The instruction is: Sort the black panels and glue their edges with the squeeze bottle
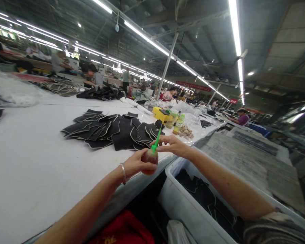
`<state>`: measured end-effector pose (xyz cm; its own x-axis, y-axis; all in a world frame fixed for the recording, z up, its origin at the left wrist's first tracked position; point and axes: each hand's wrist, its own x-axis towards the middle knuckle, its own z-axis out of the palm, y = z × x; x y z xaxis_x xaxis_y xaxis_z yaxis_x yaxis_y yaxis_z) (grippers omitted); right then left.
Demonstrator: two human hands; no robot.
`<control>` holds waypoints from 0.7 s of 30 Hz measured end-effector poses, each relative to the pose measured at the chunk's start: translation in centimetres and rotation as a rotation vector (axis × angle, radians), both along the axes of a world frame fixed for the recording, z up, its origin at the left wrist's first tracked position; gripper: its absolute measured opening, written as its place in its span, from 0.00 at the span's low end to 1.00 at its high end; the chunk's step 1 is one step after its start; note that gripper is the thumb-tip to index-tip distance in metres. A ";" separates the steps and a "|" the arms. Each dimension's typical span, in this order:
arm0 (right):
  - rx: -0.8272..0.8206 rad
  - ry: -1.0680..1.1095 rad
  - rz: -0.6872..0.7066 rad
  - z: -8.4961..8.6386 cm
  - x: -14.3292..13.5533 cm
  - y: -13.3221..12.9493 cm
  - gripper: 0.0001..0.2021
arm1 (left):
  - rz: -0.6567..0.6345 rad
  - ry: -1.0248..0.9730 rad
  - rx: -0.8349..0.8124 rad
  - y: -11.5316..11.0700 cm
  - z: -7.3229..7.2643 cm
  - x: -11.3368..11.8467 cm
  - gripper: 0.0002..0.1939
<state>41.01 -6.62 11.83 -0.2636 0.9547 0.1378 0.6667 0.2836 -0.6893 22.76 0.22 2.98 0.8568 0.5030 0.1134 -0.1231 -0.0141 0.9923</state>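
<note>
My left hand [138, 163] is wrapped round a squeeze bottle [150, 157], round and see-through, with reddish-brown liquid inside. A long green nozzle [157, 139] rises from its top, tilted a little to the right. The fingers of my right hand [171, 145] close on the green cap at the nozzle's base. Just beyond both hands, a spread pile of black fabric pieces [124, 130] with pale edges lies on the white table [35, 159].
Behind the pile stand a yellow box [160, 115], a plastic cup [171, 120] and a green-capped bottle [179, 124], beside beige scraps [186, 132]. Below my right arm, a white bin [193, 200] holds black pieces. Several people work at tables farther off.
</note>
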 end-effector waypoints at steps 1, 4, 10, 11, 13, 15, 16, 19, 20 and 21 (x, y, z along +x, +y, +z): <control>0.017 0.026 -0.046 -0.7 -0.2 0.2 0.19 | 0.016 0.005 0.024 0.1 -0.2 0.0 0.22; 0.076 0.022 -0.243 -2.2 -1.0 0.4 0.20 | 0.066 0.005 0.065 0.3 -0.7 0.3 0.22; 0.043 -0.029 -0.103 -0.8 -0.8 0.1 0.23 | 0.073 0.016 0.042 0.6 -0.5 0.2 0.24; 0.010 -0.018 -0.041 -0.3 -0.6 0.1 0.23 | 0.047 0.022 0.021 0.6 -0.4 0.0 0.25; -0.057 0.013 0.041 0.3 -0.2 0.2 0.21 | -0.017 0.023 -0.036 0.5 -0.2 -0.3 0.28; -0.089 0.057 0.072 0.1 -0.1 0.4 0.20 | -0.072 0.018 -0.078 0.5 -0.1 -0.6 0.29; -0.086 0.069 0.073 -0.3 -0.1 0.6 0.21 | -0.089 0.019 -0.083 0.5 -0.1 -0.7 0.29; -0.018 0.058 0.007 -1.7 -0.4 1.0 0.22 | -0.079 0.036 -0.045 0.8 -0.3 -0.8 0.29; 0.012 0.042 -0.049 -2.1 -0.6 1.0 0.22 | -0.067 0.040 -0.032 0.9 -0.4 -0.8 0.28; 0.040 0.012 -0.115 -2.4 -0.9 1.0 0.22 | -0.052 0.040 -0.022 0.9 -0.5 -0.7 0.28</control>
